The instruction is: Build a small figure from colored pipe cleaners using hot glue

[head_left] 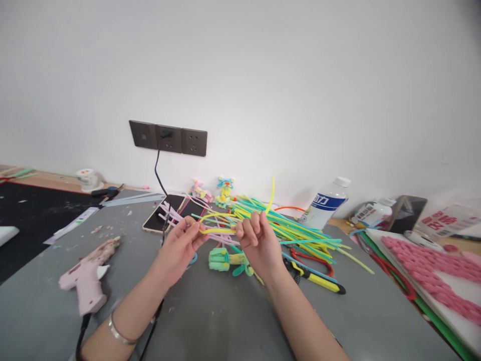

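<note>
A yellow pipe cleaner [218,231] stretches between my two hands above the table, one end sticking up past the right hand. It is bent near my left hand [184,239], whose thumb and fingertips pinch it. My right hand [259,243] is closed around the other part with curled fingers. Below and between the hands lies a green and yellow pipe-cleaner figure [221,259], partly covered by the right hand. A loose pile of yellow, green and teal pipe cleaners [308,238] spreads behind and right of the right hand.
A pink glue gun [84,283] lies left, its cord running forward. Yellow-black pliers [319,281] and red-handled scissors [313,260] lie right. Behind are a tablet [154,220], two small pipe-cleaner figures [225,190] and a bottle [325,203]. A black cable [158,170] hangs from the wall socket.
</note>
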A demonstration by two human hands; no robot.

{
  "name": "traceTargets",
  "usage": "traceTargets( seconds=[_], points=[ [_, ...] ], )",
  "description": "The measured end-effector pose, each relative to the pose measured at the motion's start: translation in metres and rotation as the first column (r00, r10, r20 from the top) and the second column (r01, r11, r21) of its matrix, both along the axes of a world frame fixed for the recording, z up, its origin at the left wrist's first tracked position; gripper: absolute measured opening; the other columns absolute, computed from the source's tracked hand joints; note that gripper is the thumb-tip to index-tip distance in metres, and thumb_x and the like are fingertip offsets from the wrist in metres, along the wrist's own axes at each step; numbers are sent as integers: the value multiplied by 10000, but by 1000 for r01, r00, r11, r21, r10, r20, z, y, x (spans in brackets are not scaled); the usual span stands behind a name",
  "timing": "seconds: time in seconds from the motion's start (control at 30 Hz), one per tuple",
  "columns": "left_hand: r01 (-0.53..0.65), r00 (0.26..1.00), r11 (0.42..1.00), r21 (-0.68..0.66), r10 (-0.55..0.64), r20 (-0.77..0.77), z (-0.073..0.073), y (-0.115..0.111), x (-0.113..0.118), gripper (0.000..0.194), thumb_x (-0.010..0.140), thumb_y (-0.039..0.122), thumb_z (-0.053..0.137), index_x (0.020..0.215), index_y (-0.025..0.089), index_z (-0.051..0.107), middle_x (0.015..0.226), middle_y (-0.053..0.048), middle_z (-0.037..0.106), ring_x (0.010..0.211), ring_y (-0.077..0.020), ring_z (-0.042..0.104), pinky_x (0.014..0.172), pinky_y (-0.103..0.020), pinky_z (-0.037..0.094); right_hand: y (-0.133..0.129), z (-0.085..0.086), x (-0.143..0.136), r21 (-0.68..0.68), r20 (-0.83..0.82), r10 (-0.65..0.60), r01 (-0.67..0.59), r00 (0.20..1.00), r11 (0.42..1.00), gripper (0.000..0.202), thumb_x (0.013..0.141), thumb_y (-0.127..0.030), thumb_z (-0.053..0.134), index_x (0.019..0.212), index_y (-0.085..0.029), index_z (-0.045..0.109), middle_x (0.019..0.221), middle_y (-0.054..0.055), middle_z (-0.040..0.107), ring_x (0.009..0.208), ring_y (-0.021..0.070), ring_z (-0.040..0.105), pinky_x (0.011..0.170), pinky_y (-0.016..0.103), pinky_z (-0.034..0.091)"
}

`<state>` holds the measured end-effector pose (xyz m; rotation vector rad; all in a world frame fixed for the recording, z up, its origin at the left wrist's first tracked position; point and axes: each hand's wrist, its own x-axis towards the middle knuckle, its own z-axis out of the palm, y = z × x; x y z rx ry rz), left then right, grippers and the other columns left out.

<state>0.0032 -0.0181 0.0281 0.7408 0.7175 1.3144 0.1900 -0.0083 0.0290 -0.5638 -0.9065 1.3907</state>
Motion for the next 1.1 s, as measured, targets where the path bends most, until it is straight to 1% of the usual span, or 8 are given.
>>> traceTargets(
  seconds=[0.17,0.27,0.37,0.43,0.5,0.67,0.83,1.1],
  points=[
    [-129,991,991,-25,130,18,1,4,-5,395,572,356,938,732,160,634,733,46,637,622,-54,565,521,-119,511,3,2,17,-43,-99,-50,46,994,998,551,942,-665,443,610,-236,343,445,-102,136,401,112,84,439,231,335],
    [-140,990,990,22,141,-33,1,5,-5,372,604,365,920,738,164,637,711,39,636,613,-62,548,487,-125,476,1,5,25,-105,21,228,-225,973,969,555,923,-693,451,630,-236,334,466,-116,140,397,86,41,385,208,204],
    [-115,989,993,39,118,-85,0,4,-4,354,622,381,907,736,172,645,722,29,633,645,-77,562,518,-142,486,-6,6,22,-244,85,627,-594,774,766,515,921,-633,521,646,-227,363,469,-126,186,393,62,60,383,191,144],
    [-109,988,993,45,114,-103,-1,4,-3,348,623,390,903,726,173,651,724,29,620,639,-75,553,532,-148,493,-11,6,16,-280,84,736,-693,672,664,449,949,-569,524,690,-220,411,477,-130,214,399,57,69,388,189,124],
    [-108,988,993,49,112,-105,-2,3,-2,340,624,387,901,712,174,651,697,38,600,598,-63,527,525,-144,487,-13,4,11,-277,91,764,-721,638,635,393,971,-528,514,741,-214,455,486,-133,223,402,55,74,390,192,117],
    [-62,986,998,22,64,-153,-2,1,-1,313,578,342,924,742,181,712,639,45,602,518,-51,503,476,-141,464,-13,1,8,-277,112,739,-693,665,666,327,985,-486,516,817,-206,507,496,-137,220,405,52,80,395,197,117],
    [-52,978,999,10,53,-202,1,-2,1,393,531,343,935,870,185,814,667,9,653,544,-49,499,474,-128,441,-16,2,3,-316,112,778,-720,619,618,334,985,-498,512,817,-209,496,486,-139,226,395,49,82,403,207,101],
    [-21,968,999,35,30,-249,-1,-2,0,325,554,366,916,787,160,821,593,2,627,505,-55,492,465,-142,421,-18,-1,-4,-288,72,777,-733,625,616,324,988,-490,508,818,-216,478,499,-134,241,419,52,89,422,207,106]
  ],
)
